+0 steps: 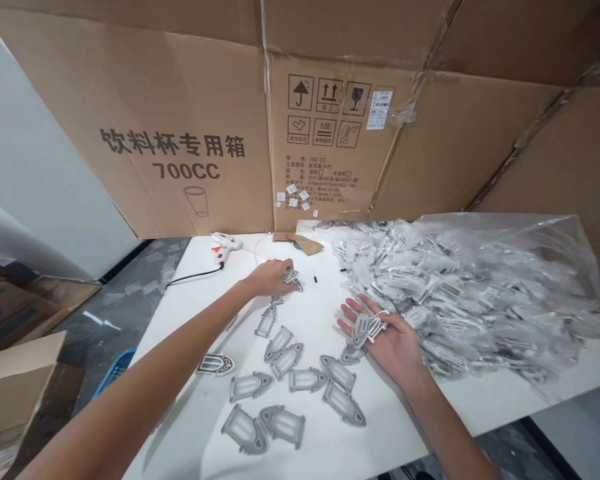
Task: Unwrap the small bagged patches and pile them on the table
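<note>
My left hand (271, 277) reaches to the far part of the white table, fingers closed on a small grey arch-shaped piece (291, 275). My right hand (397, 343) is turned palm up near the table's middle, fingers partly spread. Across its palm and under the thumb lie a few arch-shaped pieces (363, 328), grey and white, with white string. Several more grey arch-shaped pieces (307, 380) with open middles lie scattered between my arms. A white piece with a dark scroll pattern (215, 364) is partly hidden by my left forearm.
A large heap of plastic-wrapped pieces (450, 293) covers the right side. A white glue gun (226, 248) with a black cord lies at the back left, near a torn brown scrap (305, 244). Large cardboard boxes (200, 87) stand behind the white table (400, 433).
</note>
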Demonstrator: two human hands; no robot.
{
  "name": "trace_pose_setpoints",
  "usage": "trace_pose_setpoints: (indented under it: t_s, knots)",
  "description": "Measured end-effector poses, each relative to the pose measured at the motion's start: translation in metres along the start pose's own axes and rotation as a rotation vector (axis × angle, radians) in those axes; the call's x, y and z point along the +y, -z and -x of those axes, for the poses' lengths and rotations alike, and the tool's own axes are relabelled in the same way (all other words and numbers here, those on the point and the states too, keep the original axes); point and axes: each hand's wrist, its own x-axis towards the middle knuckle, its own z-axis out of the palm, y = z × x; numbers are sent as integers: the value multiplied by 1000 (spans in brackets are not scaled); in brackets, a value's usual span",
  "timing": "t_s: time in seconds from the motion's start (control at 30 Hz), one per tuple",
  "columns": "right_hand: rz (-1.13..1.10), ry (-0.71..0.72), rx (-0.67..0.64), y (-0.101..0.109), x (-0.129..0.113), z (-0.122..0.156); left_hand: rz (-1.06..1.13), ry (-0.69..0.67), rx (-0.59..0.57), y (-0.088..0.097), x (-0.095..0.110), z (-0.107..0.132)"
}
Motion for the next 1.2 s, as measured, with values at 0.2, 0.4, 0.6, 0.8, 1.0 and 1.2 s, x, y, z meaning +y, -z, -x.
trace_pose_setpoints:
  t_s: [0.2,0.4,0.6,0.8,1.0,1.2]
  knots:
    - [77,46,41,-1,3,-1,170,24,146,17,10,18]
    - [205,58,123,-5,6,-2,201,113,77,32,3,47]
    - [179,89,125,0,9,-5,108,218,-5,18,1,61]
    - [223,138,116,-1,8,-4,-33,361,-103,-4,11,53]
    - [837,389,221,3,-10,17,-76,364,-50,-19,29,44]
    - [1478,224,-238,7,-21,47,2,310,-2,-10,37,39]
